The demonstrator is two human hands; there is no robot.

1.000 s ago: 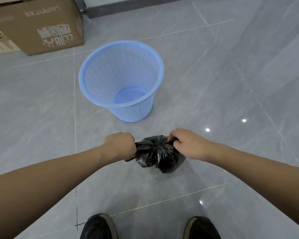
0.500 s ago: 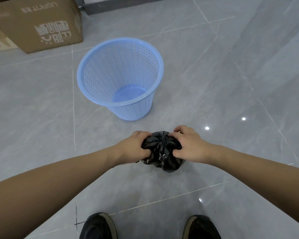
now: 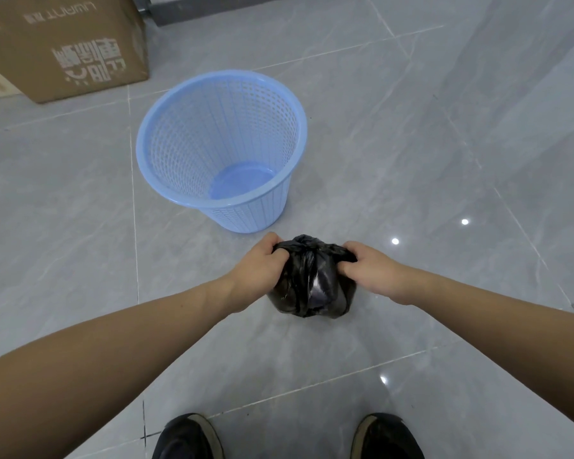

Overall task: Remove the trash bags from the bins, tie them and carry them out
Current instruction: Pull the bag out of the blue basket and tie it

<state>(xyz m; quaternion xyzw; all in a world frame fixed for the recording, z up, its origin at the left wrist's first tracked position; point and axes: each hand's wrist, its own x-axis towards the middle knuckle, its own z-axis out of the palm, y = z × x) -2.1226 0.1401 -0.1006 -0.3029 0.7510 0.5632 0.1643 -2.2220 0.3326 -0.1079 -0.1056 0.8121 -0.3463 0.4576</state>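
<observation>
Standing on the grey tiled floor (image 3: 411, 144), the person shows two dark shoes at the near edge of the view, the left shoe (image 3: 188, 437) at about 7 o'clock and the right shoe (image 3: 388, 435) at about 5 o'clock. Both bare forearms reach forward from the lower corners and meet just below the centre.

There, a small black trash bag (image 3: 312, 286) sits between the hands, its gathered top bunched into a twisted knot at its far side. Whether it rests on the tiles or hangs just above them cannot be told. The left hand (image 3: 257, 268) is closed on the bag's left upper corner, fingers curled into the plastic. The right hand (image 3: 367, 268) is closed on the right upper corner in the same way, with the thumb pressed against the bag's side.

Just beyond the bag, toward 12 o'clock and slightly left, a light blue lattice bin (image 3: 222, 150) stands upright on the floor with no liner in it, its solid base visible through the open mouth.

Farther off at about 10 o'clock, a brown cardboard box (image 3: 63, 44) with pale printed lettering sits against the far edge, and a dark baseboard (image 3: 212, 8) runs along the top at 12 o'clock.
</observation>
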